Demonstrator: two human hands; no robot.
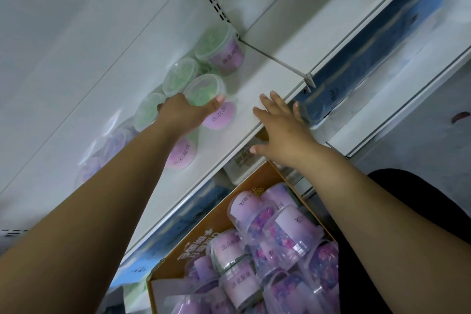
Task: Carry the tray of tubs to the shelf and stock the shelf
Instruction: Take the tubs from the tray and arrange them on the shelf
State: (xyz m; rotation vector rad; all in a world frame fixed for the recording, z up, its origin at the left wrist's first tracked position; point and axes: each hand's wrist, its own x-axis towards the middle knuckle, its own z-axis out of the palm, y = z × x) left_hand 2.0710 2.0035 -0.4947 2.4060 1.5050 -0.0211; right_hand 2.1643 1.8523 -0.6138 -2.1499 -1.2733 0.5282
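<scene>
My left hand point(183, 115) grips a clear tub point(211, 99) with green contents and a pink label, holding it among the tubs on the white shelf point(257, 76). Several green-filled tubs point(219, 46) stand there in a row, and purple-filled ones point(112, 145) sit further left. My right hand point(280, 127) is open with fingers spread, resting on the shelf's front edge. Below it lies the orange cardboard tray point(254, 181), packed with several purple-labelled tubs point(280, 242).
A wire divider point(275, 61) crosses the shelf to the right of the green tubs. A blue price strip point(377, 35) runs along the shelf edge. A lower shelf point(382, 99) sticks out at right, above grey floor point(433, 135).
</scene>
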